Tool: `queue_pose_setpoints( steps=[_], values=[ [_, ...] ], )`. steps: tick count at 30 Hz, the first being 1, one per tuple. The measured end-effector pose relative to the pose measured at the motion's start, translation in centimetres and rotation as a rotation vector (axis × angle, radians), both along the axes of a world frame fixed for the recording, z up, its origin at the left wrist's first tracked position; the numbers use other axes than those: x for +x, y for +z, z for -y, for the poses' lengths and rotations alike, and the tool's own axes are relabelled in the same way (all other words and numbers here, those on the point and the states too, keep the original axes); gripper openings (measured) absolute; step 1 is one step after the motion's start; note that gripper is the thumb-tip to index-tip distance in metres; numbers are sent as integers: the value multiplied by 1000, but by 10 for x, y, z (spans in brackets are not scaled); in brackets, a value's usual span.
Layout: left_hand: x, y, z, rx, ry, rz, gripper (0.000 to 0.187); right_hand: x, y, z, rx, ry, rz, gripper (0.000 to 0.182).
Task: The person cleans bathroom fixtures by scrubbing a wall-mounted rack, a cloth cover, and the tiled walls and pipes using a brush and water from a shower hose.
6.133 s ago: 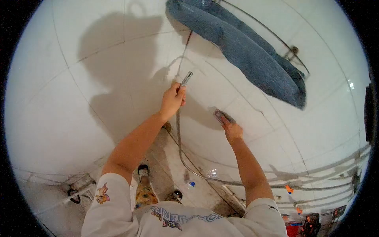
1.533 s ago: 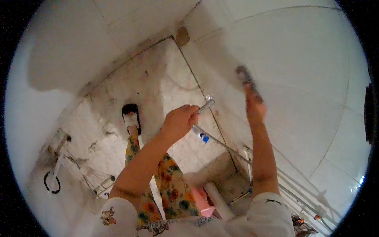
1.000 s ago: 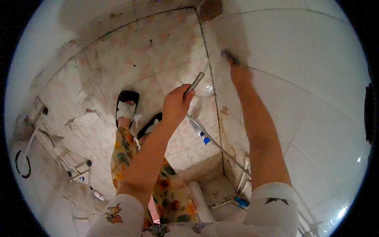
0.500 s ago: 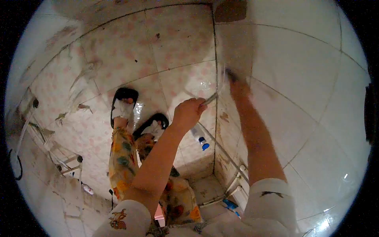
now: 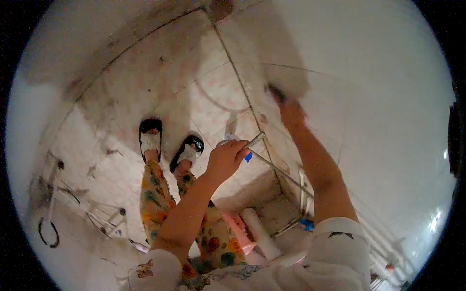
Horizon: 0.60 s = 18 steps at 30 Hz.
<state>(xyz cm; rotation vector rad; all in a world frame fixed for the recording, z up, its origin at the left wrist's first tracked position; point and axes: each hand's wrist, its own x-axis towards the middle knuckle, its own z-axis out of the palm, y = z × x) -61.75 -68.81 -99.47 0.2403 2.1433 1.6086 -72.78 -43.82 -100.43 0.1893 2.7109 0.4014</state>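
Observation:
My left hand [image 5: 225, 159] is closed around a silver flexible hose [image 5: 257, 140], which bends near the wall corner and runs down to the right. My right hand [image 5: 291, 112] is raised at the white tiled wall [image 5: 369, 121], closed on a small dark object [image 5: 276, 92]; blur hides what kind it is. Behind my left hand lies a bottle with a blue cap [image 5: 248, 156], mostly covered.
My feet in black slippers [image 5: 150, 127] stand on stained floor tiles [image 5: 131, 106]. A pink object [image 5: 238, 228] and a white cylinder [image 5: 262, 235] are near my legs. Wire racks stand at lower left, and white pipes [image 5: 383, 237] run at lower right.
The view has tilted and shifted, so the wall corner now slants. My right hand stays at the wall with the dark object. My left hand still grips the hose, now covering much of the bottle.

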Motion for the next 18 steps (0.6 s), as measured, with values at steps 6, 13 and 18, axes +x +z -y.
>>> queue_pose_setpoints(
  steps=[6, 13, 18],
  values=[
    [-30, 134, 16, 147, -233, -217, 27, 143, 185, -74, 437, 36, 566, 40],
    [-69, 284, -28, 146, -364, -451, 27, 162, 369, -118, -214, 25, -1127, 34],
    [-64, 382, -43, 201, -358, -694, 27, 195, 353, -95, 145, 184, -322, 39]
  ],
)
